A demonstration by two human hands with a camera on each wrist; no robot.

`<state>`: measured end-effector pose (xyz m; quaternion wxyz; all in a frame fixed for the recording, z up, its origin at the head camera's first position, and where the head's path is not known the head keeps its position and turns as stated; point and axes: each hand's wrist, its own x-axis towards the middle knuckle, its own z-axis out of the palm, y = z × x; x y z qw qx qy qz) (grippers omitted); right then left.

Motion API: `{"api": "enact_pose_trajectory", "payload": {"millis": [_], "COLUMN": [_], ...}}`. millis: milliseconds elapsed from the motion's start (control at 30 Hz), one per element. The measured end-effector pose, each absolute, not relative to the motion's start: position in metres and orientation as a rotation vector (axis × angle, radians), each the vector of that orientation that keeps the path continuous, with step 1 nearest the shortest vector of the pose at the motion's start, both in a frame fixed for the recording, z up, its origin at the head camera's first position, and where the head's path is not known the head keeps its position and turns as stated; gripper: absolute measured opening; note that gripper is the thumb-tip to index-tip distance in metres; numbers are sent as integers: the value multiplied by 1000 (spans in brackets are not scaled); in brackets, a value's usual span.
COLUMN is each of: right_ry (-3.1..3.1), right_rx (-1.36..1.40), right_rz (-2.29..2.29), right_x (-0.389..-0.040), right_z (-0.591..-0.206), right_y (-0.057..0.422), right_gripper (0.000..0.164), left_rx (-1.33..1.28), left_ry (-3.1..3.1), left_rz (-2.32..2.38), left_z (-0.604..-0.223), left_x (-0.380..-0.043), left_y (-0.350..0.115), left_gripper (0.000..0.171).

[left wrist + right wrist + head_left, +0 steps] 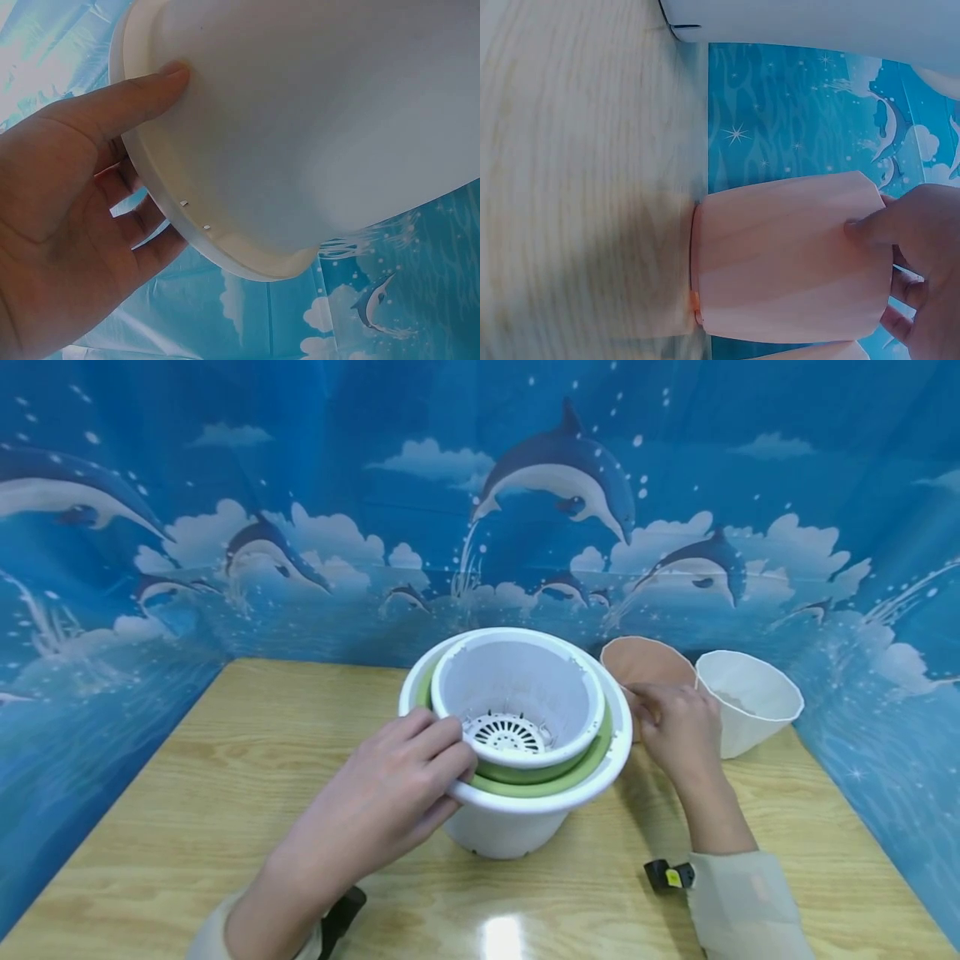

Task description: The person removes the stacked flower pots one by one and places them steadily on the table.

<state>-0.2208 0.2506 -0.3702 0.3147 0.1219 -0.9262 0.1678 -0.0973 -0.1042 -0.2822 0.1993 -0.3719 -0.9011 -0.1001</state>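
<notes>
A large white flowerpot stands on the table with a green pot nested in it. Inside that sits a smaller pale pot with a slotted base. My left hand grips the large pot's rim at the near left; in the left wrist view its thumb lies on the outer wall and the fingers go over the rim. To the right, a terracotta-coloured pot stands partly behind my right hand, which pinches its rim, thumb on the outside wall in the right wrist view.
Beside the terracotta-coloured pot, at the right, stands a small white pot with a faceted rim. The wooden table ends at a blue dolphin-print backdrop behind and on both sides.
</notes>
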Motion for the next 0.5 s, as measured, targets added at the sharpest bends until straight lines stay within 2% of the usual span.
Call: {"api": "enact_pose_trajectory", "payload": {"millis": [267,500], "right_ry": [-2370,-2154], "right_rx": [366,477], "right_rz": [453,549], "right_x": [-221,-208], "right_z": [-365,-344], "right_y": [245,229], "right_gripper": [27,23], "left_rx": [-1036,-1045], "left_ry": [-2514,-2509], "left_rz": [-288,-293], "left_z": [-283,-283], "left_x": [-98,-98], "left_y": [-105,-105], "left_gripper": [21,20]}}
